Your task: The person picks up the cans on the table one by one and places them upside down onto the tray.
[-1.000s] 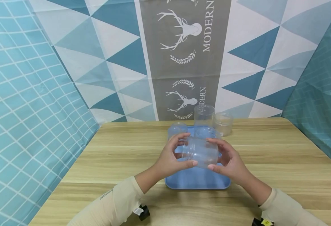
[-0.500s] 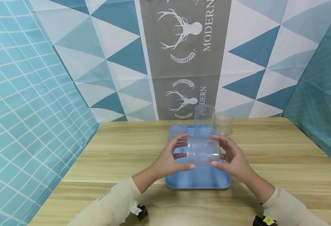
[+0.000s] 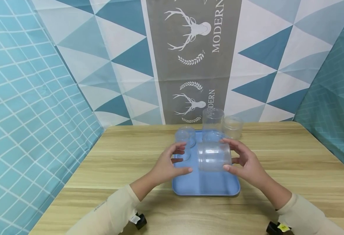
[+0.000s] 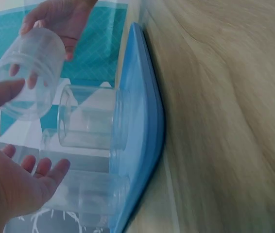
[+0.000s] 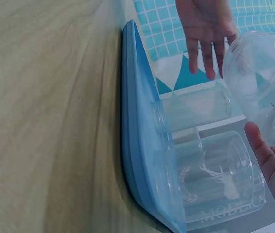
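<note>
A clear jar [image 3: 214,157] lies sideways in the air above the blue tray [image 3: 205,191], its ridged neck end pointing left. My right hand [image 3: 248,164] holds it by the base end, thumb below and fingers above. My left hand [image 3: 166,165] is apart from the jar, with fingers and thumb spread and nothing between them. In the left wrist view, the left thumb overlaps the rim of the held jar [image 4: 35,73]. Behind the left fingers a slim clear jar [image 3: 184,153] stands upright on the tray.
More clear jars stand on the tray's back part: one at the back left [image 3: 190,132] and a tall one [image 3: 213,119]. Another low clear jar [image 3: 233,128] stands at the back right, beside the tray. A patterned cloth [image 3: 125,65] hangs behind the wooden table [image 3: 125,156].
My left hand has let go of the jar's neck end and moved left, away from it. The right hand keeps its hold and has shifted slightly right with the jar, which has levelled out.
</note>
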